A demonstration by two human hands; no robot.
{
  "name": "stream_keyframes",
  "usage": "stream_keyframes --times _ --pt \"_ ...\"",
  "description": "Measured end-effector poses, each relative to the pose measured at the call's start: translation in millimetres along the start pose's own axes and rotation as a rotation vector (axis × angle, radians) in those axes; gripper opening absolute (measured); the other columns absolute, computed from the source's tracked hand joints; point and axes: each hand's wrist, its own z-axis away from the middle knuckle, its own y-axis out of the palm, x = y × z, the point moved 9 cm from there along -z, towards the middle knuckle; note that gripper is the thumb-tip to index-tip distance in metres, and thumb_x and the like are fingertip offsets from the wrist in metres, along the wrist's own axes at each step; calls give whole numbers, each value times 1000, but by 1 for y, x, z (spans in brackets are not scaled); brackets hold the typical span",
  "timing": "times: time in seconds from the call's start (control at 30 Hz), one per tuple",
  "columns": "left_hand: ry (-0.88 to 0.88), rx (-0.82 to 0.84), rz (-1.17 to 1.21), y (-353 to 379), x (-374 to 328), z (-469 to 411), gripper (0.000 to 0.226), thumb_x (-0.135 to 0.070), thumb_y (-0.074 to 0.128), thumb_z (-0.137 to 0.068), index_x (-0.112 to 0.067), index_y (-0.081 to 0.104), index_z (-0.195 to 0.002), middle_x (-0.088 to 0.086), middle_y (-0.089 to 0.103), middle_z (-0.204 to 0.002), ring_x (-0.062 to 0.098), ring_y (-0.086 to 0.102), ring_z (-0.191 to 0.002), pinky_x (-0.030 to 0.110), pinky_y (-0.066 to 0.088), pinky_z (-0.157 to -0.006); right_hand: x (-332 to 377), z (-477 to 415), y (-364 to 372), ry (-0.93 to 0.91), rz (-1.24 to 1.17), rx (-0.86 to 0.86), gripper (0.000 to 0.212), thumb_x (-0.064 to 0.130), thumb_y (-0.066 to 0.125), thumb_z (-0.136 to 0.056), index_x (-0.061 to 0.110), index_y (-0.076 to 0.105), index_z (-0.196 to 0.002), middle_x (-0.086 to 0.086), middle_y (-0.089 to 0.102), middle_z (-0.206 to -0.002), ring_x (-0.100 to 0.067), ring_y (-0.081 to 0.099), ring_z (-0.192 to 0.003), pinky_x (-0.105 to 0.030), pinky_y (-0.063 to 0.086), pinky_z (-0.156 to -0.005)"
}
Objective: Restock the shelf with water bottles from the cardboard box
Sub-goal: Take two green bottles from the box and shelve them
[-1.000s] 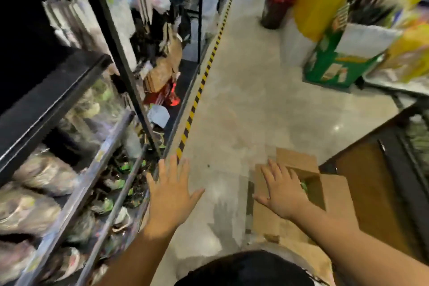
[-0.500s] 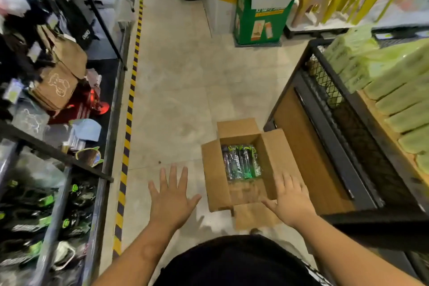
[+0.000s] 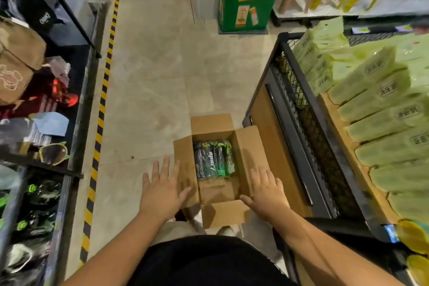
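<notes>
At six o'clock, either side of the box (image 3: 249,153), my left hand (image 3: 162,190) and right hand (image 3: 267,193) hang spread and empty, and I judge the bottles (image 3: 213,160) heavy and slick, best gripped mid-body.

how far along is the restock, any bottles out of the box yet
Done: the cardboard box sits on the floor with its flaps open. In hand: nothing; the left hand and right hand are spread open at its sides. Left: bottles lie in the box's far half, its near half bare, so moving them to the shelf remains.
</notes>
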Motion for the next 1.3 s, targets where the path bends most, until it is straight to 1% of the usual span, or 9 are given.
stream_keyframes --times 0.13,0.23,0.3,0.37,0.67,0.93,1.07,1.2,1.3 --pt "22 20 76 -5 -4 -27 95 -79 -4 -79 -28 -14 -159 6 -18 -167 35 -9 -155 56 8 -121 6 -21 -3 34 -12 13 94 72 40 -92 18 5 -160 -11 3 -168 -33 8 -154 -55 19 -121" --pt "56 23 69 -6 -7 -53 86 -72 28 -94 -23 7 -162 11 6 -169 39 9 -154 60 23 -118 6 -33 -13 57 -55 28 95 72 43 -91 18 5 -160 -12 9 -167 -34 13 -151 -54 19 -120" --pt "90 75 10 1 -7 -75 83 -68 29 -93 -15 32 -157 19 32 -160 46 34 -144 67 41 -102 3 -44 -20 59 -18 32 95 69 40 -93 16 -1 -161 -13 12 -165 -36 15 -150 -53 20 -119" --pt "100 122 -53 14 -3 -103 85 -67 25 -89 -12 41 -152 22 41 -154 48 42 -137 67 44 -94 -1 -63 -24 54 15 30 92 67 39 -95 15 0 -160 -13 12 -165 -36 16 -150 -51 20 -119" --pt "28 114 -22 63 2 -194 82 -72 16 -95 -27 -4 -161 11 -3 -169 40 1 -154 63 16 -119 -24 -175 28 121 -98 124 90 68 45 -95 23 3 -160 -9 2 -169 -31 8 -155 -51 18 -123" --pt "32 120 -45 208 -41 -316 86 -69 20 -97 -8 24 -157 28 23 -161 47 27 -145 64 35 -107 -69 -354 163 24 33 164 91 70 40 -94 19 1 -159 -12 -4 -168 -34 9 -154 -53 22 -122" --pt "42 122 77 304 -68 -384 88 -69 38 -93 -15 16 -160 22 19 -164 42 30 -146 55 44 -106 -85 -440 238 -22 101 112 93 67 41 -96 20 -9 -160 -10 -24 -165 -35 -6 -154 -50 14 -122" --pt "33 141 71 389 -83 -436 95 -73 39 -91 -19 2 -160 15 7 -168 37 20 -151 57 40 -110 -94 -499 309 10 -25 90 99 59 50 -97 22 -18 -158 -8 -33 -162 -34 -16 -153 -53 1 -122" --pt "-90 186 254 440 -82 -470 99 -65 48 -93 -16 -6 -160 14 -7 -168 38 3 -154 55 20 -119 -89 -516 343 -2 90 -49 97 57 51 -96 17 -10 -160 -22 -31 -160 -46 -15 -150 -56 -13 -116"
